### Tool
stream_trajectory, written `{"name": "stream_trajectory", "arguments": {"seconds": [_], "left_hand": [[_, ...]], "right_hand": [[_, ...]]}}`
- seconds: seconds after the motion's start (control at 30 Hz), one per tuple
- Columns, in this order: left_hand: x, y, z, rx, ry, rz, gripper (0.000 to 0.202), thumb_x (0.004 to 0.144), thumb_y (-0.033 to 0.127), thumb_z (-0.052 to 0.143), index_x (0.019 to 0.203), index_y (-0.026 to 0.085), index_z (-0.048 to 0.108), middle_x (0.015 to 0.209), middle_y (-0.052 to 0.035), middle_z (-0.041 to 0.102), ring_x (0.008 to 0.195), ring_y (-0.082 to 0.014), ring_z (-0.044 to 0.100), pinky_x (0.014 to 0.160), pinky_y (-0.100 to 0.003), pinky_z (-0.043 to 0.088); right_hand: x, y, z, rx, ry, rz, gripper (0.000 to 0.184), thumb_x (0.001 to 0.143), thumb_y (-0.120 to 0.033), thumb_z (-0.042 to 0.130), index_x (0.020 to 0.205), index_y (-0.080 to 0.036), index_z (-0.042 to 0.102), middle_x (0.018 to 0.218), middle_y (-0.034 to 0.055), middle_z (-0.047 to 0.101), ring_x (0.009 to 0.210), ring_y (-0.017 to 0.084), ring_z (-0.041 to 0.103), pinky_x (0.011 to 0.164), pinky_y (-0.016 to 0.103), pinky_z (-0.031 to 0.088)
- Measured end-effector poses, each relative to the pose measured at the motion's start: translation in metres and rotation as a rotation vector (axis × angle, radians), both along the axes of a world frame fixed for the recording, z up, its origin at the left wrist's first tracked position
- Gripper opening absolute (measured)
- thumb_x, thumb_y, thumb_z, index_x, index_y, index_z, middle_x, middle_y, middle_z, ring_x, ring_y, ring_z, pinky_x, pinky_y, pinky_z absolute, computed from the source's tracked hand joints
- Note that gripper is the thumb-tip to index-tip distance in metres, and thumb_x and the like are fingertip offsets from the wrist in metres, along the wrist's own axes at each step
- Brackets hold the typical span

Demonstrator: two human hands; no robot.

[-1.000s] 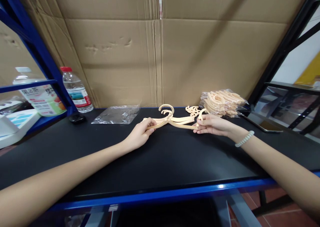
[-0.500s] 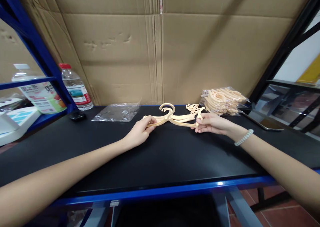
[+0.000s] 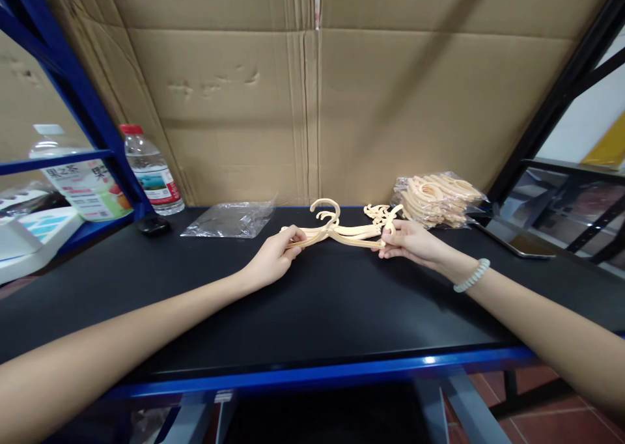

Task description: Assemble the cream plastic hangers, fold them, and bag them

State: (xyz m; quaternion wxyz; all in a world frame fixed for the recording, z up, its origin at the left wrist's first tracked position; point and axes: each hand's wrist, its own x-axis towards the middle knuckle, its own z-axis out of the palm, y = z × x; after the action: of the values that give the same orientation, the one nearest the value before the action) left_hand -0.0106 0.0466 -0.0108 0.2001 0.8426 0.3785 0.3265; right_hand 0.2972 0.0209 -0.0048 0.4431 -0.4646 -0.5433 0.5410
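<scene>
Hanger, left end closed in the left hand; right hand pinches a curved piece at its right.

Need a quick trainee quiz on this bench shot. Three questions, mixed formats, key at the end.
1. Fill in: the left hand and right hand are at opposite ends of a ____.
2. True or false: the bracelet is on the left wrist.
3. Where on the black tabletop is the bagged bundle? A) back left; B) back right; C) front middle.

Key: 1. hanger; 2. false, right wrist; 3. B.
</scene>
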Motion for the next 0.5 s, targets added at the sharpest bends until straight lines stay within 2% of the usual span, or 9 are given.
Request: {"name": "stream_trajectory", "arguments": {"seconds": [0.2,0.4,0.5], "left_hand": [[-0.0006,-0.0007,-0.0001,-0.008,0.001,0.0,0.01,0.083,0.018,0.044,0.089,0.02,0.052,0.084,-0.003,0.059,0.077,-0.0183,0.057,0.073,-0.033,0.046],[-0.0003,-0.0022,0.0008,0.032,-0.011,0.0,0.013,0.086,0.02,0.045,0.095,0.02,0.053,0.095,-0.0053,0.061,0.088,-0.0199,0.058,0.081,-0.035,0.046],[-0.0006,-0.0027,0.0005,0.052,-0.036,0.012,0.014,0.087,0.022,0.045,0.1,0.021,0.051,0.094,-0.0047,0.06,0.089,-0.0196,0.058,0.083,-0.036,0.046]], "right_hand": [[-0.0029,0.0014,-0.0025,0.047,-0.015,-0.048,0.018,0.079,-0.011,0.068,0.073,-0.017,0.052,0.069,0.0085,0.07,0.055,0.013,0.066,0.053,0.02,0.058],[-0.0038,0.0034,-0.0044,0.041,0.024,-0.07,0.021,0.078,-0.013,0.07,0.076,-0.017,0.05,0.067,0.0064,0.069,0.058,0.014,0.067,0.056,0.021,0.058],[-0.0041,0.0046,-0.005,0.044,0.08,-0.081,0.021,0.078,-0.016,0.071,0.077,-0.017,0.05,0.068,0.005,0.068,0.059,0.013,0.067,0.059,0.022,0.058]]}}
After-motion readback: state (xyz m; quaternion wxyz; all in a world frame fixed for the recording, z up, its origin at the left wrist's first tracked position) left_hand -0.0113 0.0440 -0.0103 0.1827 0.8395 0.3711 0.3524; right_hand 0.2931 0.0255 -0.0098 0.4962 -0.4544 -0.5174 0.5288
